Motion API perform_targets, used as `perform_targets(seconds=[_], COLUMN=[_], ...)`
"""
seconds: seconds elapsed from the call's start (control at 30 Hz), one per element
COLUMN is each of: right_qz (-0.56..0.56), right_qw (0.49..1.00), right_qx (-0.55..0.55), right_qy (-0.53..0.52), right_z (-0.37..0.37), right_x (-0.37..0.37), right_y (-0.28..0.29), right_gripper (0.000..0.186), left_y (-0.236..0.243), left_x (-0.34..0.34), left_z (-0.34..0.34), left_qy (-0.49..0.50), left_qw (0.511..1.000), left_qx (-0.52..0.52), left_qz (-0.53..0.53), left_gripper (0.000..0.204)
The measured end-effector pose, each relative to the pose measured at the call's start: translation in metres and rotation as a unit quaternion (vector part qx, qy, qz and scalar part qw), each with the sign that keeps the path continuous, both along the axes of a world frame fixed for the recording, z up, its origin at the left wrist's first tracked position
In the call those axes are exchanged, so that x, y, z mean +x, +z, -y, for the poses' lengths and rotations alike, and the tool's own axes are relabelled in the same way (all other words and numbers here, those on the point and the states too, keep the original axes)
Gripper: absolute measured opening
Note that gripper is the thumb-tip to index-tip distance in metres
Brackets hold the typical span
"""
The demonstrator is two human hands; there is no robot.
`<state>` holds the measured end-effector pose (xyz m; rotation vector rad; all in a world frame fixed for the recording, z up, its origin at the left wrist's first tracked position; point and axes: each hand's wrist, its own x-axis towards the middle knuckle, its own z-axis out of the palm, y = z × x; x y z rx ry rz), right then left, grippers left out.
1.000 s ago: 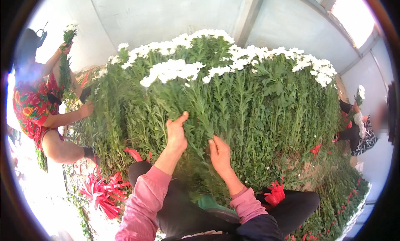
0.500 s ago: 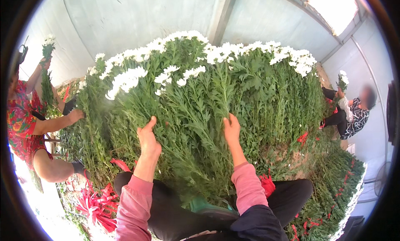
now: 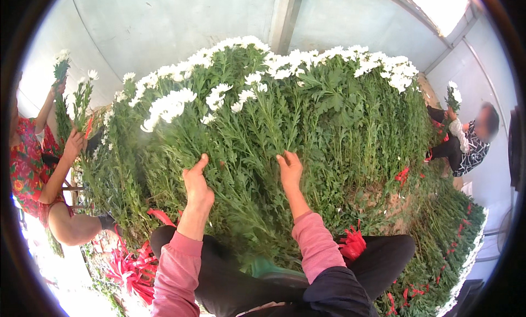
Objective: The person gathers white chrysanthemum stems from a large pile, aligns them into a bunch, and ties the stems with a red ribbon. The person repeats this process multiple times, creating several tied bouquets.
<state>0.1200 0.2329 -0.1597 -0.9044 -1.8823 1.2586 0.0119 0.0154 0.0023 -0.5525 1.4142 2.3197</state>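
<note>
Long leafy stems run up from my left hand (image 3: pixel 196 183) to a cluster of white chrysanthemums (image 3: pixel 169 106). That hand is closed round the stems, its thumb up and its other fingers mostly hidden in leaves. My right hand (image 3: pixel 290 173) is closed at the thumb and forefinger on a chrysanthemum stem (image 3: pixel 268 120) among the foliage. The stem's lower part is lost in the greenery. Between and beyond both hands lies a wide heap of cut chrysanthemums (image 3: pixel 350 120), white heads at the far edge.
Red ties (image 3: pixel 131 270) lie at the lower left, with another red bundle (image 3: pixel 353 243) by my right knee. A person in a red floral top (image 3: pixel 33 163) sits at left, another person (image 3: pixel 474 144) at right, both holding flowers. More tied stems (image 3: pixel 444 251) lie at lower right.
My right hand has moved left, nearer my left hand, which stays almost in place. The person at left has raised a hand from the heap with white flowers in it.
</note>
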Motion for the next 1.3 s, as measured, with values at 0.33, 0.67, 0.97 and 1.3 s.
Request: perform_targets(seconds=[0.33,0.67,0.97,1.3], right_qz=[-0.017,0.018,0.037,0.108], right_qw=[0.997,0.974,0.937,0.983], right_qx=[0.006,0.009,-0.175,0.149], right_qy=[0.069,0.225,0.301,0.0], right_z=[0.056,0.116,0.135,-0.051], right_x=[0.022,0.037,0.042,-0.03], right_y=[0.053,0.101,0.103,0.039], right_gripper=[0.024,0.022,0.023,0.046], left_y=[-0.026,-0.03,-0.015,0.011], left_x=[-0.009,-0.007,0.001,0.003], left_z=[0.01,0.008,0.018,0.038], left_qy=[-0.006,-0.057,-0.152,-0.008], left_qw=[1.0,0.993,0.969,0.998], left_qx=[0.029,0.099,0.156,-0.055], left_qz=[0.008,0.031,-0.116,-0.038], left_gripper=[0.022,0.027,0.045,0.045])
